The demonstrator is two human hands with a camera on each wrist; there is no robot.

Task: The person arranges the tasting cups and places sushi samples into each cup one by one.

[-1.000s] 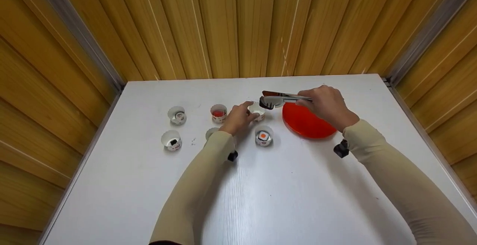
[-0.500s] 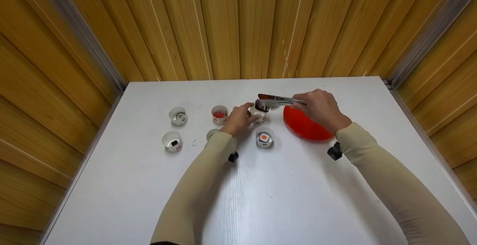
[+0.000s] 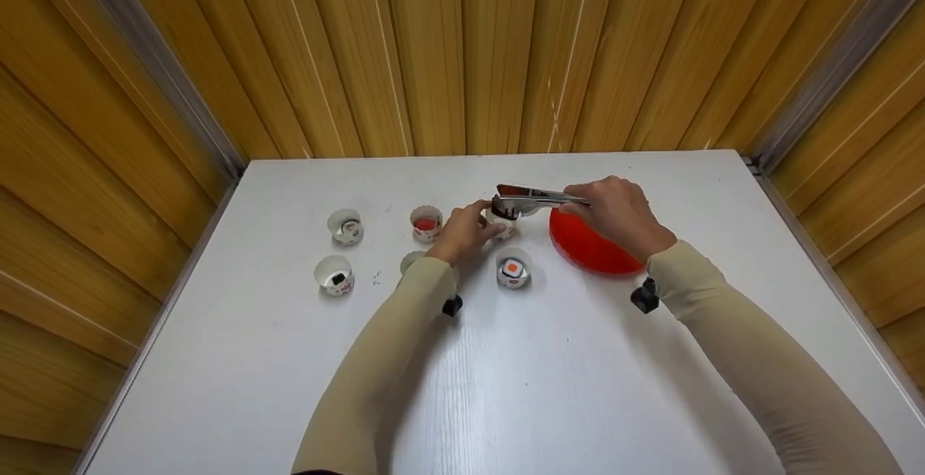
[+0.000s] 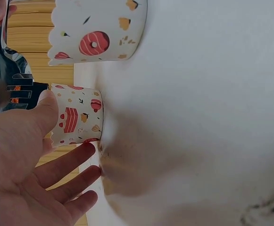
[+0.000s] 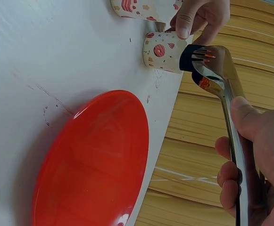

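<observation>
My left hand (image 3: 461,233) pinches a small white paper baking cup (image 4: 78,115) printed with cakes and fruit, thumb at its rim. My right hand (image 3: 614,204) grips metal tongs (image 5: 224,89) by their handles. Between the tongs' slotted ends sits a black piece (image 5: 187,59), looking like a sushi piece, with orange showing through the slots. The tongs' ends are right at the cup's mouth; how deep the piece is inside cannot be told. Just nearer stands another cup (image 3: 513,280) with a white, orange-centred piece (image 3: 513,267).
A red plate (image 3: 596,247) lies under and beside my right hand. Cups on the left hold a round piece (image 3: 350,228), a black piece (image 3: 338,279) and a red piece (image 3: 425,223). One cup (image 3: 410,259) is partly behind my left wrist. Wooden panels (image 3: 426,56) enclose the white table (image 3: 506,374).
My right hand has brought the tongs and the black piece left and down to the cup's mouth. My left hand stays on the cup.
</observation>
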